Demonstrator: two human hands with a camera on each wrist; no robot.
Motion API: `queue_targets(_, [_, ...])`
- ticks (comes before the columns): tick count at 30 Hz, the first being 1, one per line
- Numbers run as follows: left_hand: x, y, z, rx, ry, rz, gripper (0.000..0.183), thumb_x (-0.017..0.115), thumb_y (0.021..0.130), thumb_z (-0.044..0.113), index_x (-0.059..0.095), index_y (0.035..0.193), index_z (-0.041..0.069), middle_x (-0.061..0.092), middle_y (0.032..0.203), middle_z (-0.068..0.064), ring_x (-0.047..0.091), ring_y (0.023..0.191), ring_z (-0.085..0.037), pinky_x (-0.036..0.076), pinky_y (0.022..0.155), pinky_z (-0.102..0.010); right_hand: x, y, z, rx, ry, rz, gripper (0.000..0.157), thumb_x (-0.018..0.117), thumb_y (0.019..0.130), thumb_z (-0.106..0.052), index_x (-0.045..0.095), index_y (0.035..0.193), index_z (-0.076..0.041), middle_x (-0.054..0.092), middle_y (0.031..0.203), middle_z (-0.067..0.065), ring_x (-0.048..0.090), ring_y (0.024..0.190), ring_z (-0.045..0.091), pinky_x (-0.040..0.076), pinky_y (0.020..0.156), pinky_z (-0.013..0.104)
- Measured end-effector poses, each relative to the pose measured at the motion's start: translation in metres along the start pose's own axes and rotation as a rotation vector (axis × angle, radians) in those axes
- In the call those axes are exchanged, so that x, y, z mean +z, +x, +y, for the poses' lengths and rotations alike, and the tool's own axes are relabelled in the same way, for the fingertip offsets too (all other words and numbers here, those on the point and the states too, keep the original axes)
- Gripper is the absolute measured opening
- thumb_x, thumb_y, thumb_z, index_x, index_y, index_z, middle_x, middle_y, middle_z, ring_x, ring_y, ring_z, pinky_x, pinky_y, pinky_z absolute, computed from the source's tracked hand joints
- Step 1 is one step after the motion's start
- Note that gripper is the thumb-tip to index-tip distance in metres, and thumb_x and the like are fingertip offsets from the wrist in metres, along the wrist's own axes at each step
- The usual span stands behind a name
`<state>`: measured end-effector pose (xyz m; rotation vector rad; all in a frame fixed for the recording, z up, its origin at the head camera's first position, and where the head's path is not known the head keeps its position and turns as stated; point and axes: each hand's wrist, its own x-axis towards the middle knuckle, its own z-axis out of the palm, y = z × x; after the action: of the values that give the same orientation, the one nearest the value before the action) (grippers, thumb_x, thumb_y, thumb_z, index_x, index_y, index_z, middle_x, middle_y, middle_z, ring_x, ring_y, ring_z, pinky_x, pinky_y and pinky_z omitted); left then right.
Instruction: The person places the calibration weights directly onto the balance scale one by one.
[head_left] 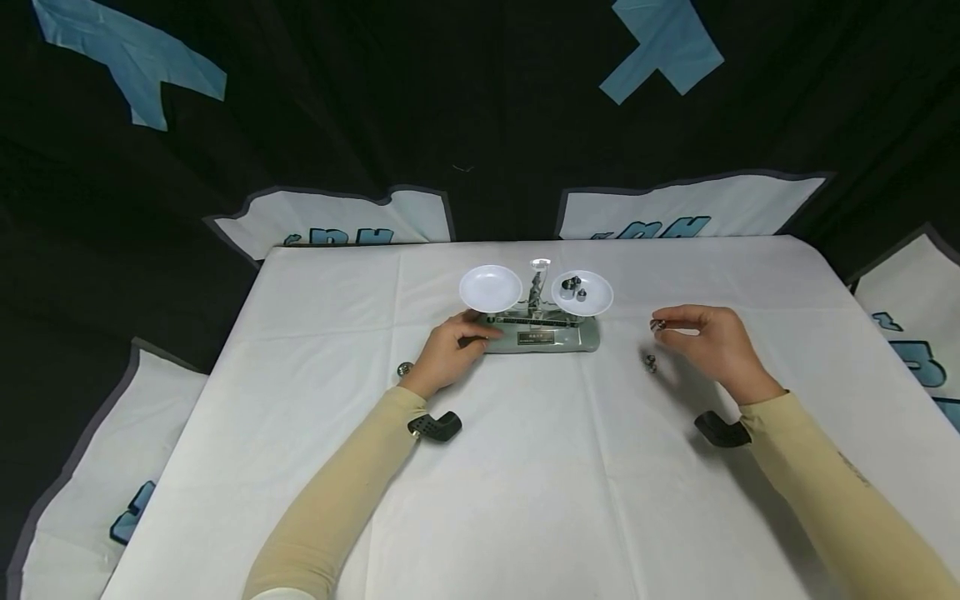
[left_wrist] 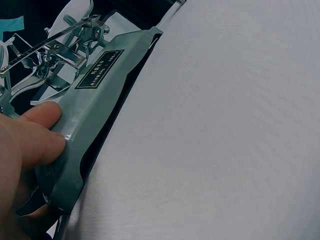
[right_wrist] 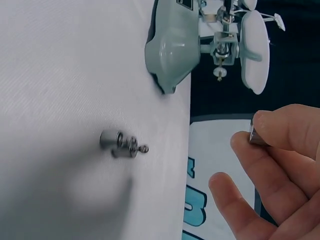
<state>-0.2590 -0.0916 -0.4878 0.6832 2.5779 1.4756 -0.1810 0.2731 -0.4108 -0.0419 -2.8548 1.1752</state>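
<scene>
A grey-green balance scale [head_left: 536, 340] with two white pans stands toward the back of the table. My left hand [head_left: 453, 354] grips the left end of its base; in the left wrist view the thumb [left_wrist: 42, 145] lies on the green top. The left pan [head_left: 491, 288] is bare, while the right pan [head_left: 600, 293] carries several small metal weights [head_left: 573, 285]. Right of the scale, my right hand [head_left: 705, 346] pinches a small metal weight [right_wrist: 257, 136] between thumb and fingertips, raised above the table. Below it, more metal weights [right_wrist: 120, 141] stand on the cloth.
A shiny round metal piece [head_left: 405, 368] lies beside my left wrist. White cloth [head_left: 517, 483] covers the table. Dark curtains [head_left: 465, 108] with blue tape and printed white panels hang behind and at the sides.
</scene>
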Motion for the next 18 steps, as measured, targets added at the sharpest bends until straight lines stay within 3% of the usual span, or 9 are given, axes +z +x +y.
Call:
queue_targets(4, [0.000, 0.000, 0.000, 0.006, 0.004, 0.006, 0.024, 0.061, 0.094, 0.003, 0.079, 0.109, 0.006, 0.058, 0.148, -0.016, 0.039, 0.151, -0.033, 0.031, 0.126, -0.049, 0.003, 0.003, -0.004, -0.004, 0.000, -0.002, 0.031, 0.069, 0.095, -0.012, 0.071, 0.124, -0.001, 0.073, 0.122, 0.023, 0.062, 0.121, 0.040, 0.050, 0.097, 0.050])
queue_targets(11, [0.000, -0.001, 0.002, 0.013, 0.012, 0.010, 0.023, 0.063, 0.093, 0.003, 0.079, 0.109, 0.006, 0.052, 0.153, -0.019, 0.038, 0.152, -0.035, 0.031, 0.126, -0.050, -0.001, 0.011, -0.013, -0.009, 0.022, 0.021, 0.033, 0.068, 0.097, -0.019, 0.071, 0.126, -0.004, 0.073, 0.122, 0.021, 0.063, 0.120, 0.033, 0.049, 0.078, 0.012])
queue_targets(14, [0.000, -0.001, 0.001, 0.007, 0.010, 0.010, 0.023, 0.063, 0.094, 0.003, 0.079, 0.110, 0.006, 0.051, 0.154, -0.019, 0.037, 0.152, -0.034, 0.030, 0.126, -0.050, -0.002, 0.014, -0.017, -0.003, 0.032, 0.024, 0.034, 0.068, 0.098, -0.021, 0.070, 0.128, -0.005, 0.073, 0.123, 0.020, 0.063, 0.121, 0.032, 0.048, 0.077, 0.011])
queue_targets(18, [0.000, -0.001, 0.001, 0.003, 0.012, 0.007, 0.023, 0.062, 0.095, 0.005, 0.079, 0.110, 0.006, 0.050, 0.154, -0.018, 0.036, 0.153, -0.034, 0.030, 0.126, -0.050, -0.001, 0.018, -0.022, 0.005, 0.039, 0.019, 0.035, 0.068, 0.098, -0.022, 0.070, 0.129, -0.005, 0.073, 0.124, 0.019, 0.063, 0.122, 0.033, 0.050, 0.083, 0.022])
